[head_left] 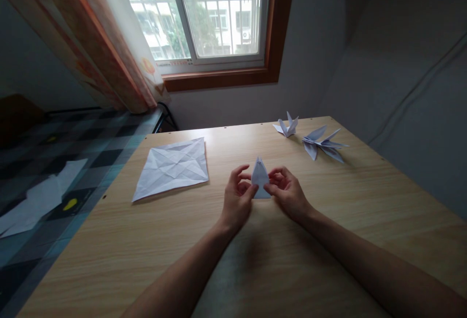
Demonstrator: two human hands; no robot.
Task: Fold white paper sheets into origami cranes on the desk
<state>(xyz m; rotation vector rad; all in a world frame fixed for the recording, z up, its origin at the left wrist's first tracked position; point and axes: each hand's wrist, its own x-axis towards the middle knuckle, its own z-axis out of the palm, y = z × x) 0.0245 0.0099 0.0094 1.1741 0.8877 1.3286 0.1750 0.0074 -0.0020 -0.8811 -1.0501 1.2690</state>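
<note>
A small white folded paper piece [260,176], pointed at the top, stands between both hands above the middle of the wooden table [328,220]. My left hand [237,199] pinches its left lower edge with thumb and fingers. My right hand [288,191] pinches its right lower edge the same way. Both forearms reach in from the bottom of the view.
A creased, unfolded white square sheet [173,167] lies flat on the table to the left. Two finished folded paper figures [287,127] [323,144] sit at the far right. A bed with a checked cover [73,157] and loose papers [36,199] is left of the table.
</note>
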